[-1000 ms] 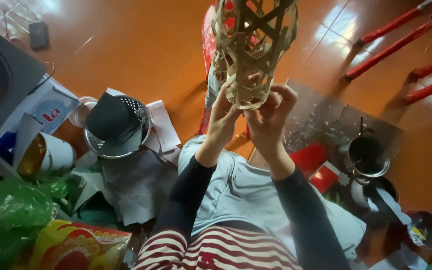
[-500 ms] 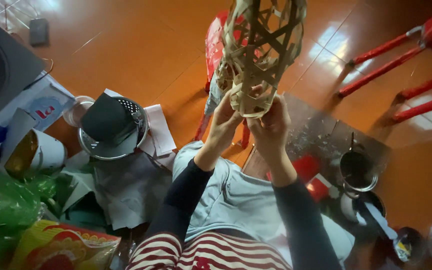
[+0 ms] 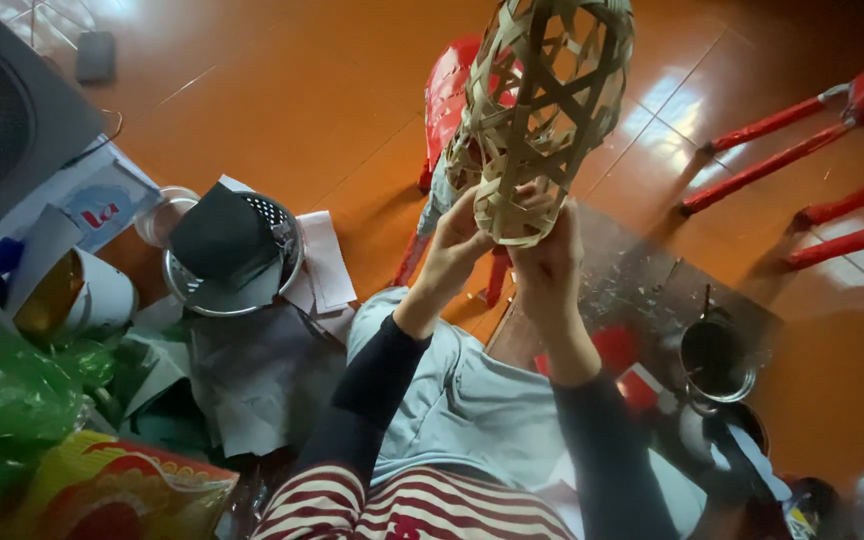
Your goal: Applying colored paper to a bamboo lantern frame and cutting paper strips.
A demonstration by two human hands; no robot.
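Both hands, left hand (image 3: 462, 235) and right hand (image 3: 547, 250), are closed on the woven bamboo basket's (image 3: 547, 110) lower rim, raising it overhead so its open lattice faces the eyes.

Both hands, left hand (image 3: 464, 235) and right hand (image 3: 549, 255), around open-weave bamboo basket (image 3: 542, 110) base.

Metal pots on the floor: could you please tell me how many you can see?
2: one pot on the dark mat at right, a second pot just below it, partly covered. Others may hide under the clutter.
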